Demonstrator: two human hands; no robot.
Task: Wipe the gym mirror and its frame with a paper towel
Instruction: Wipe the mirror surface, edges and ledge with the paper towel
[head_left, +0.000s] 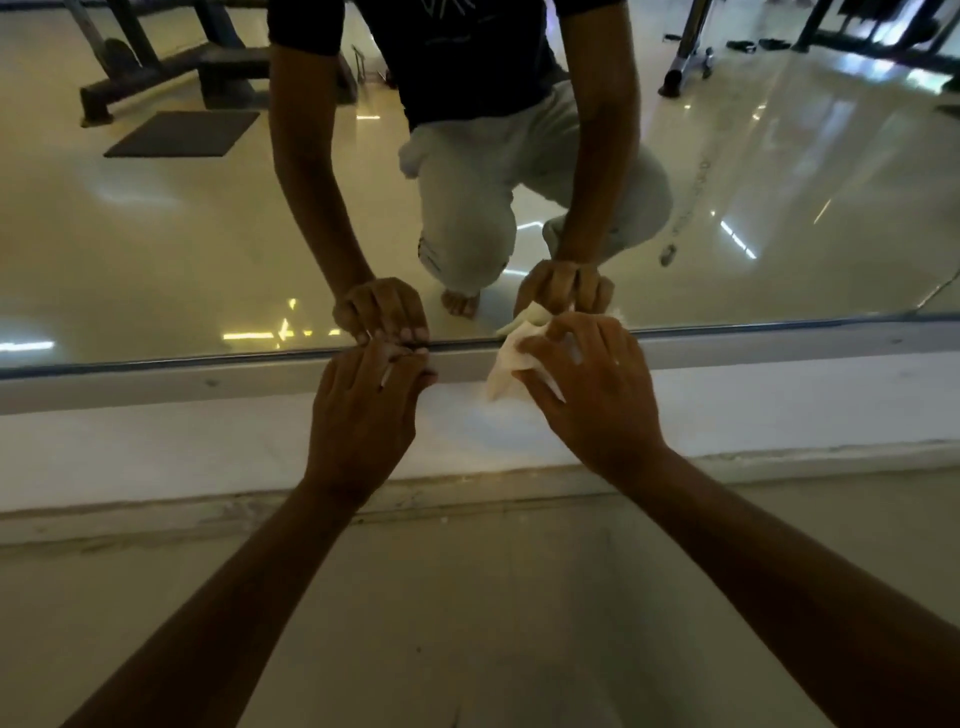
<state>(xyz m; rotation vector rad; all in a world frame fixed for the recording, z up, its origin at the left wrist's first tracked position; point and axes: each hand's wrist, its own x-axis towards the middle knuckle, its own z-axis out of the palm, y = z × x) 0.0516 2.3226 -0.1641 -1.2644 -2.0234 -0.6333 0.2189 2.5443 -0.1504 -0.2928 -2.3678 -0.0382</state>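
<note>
Crouching low in front of the gym mirror, the person works along its bottom edge, where the pale frame runs left to right just above a white ledge of wall and the floor. The right hand holds the paper towel, which is bunched into a wad; the thumb and the curled fingers pinch it from the near side, and the towel lies against the frame strip with its far corner touching the glass. Bunching the sheet appears intended to give a firm pad that can be pressed into the narrow junction between glass and frame, where dirt would collect. The left hand rests to the left of the towel, well apart from it, with its fingertips bent over the top lip of the frame; it carries no towel. A thin pale sliver shows between two of its fingers, and what it is cannot be told. This hand probably serves as a brace, steadying the body in the low crouch while the other hand wipes. The mirror reflects both hands, the crouched legs, a dark mat and gym equipment far behind. Judging by the towel's position, the frame stage of the task is in hand, with the strip to the right not yet reached.
</note>
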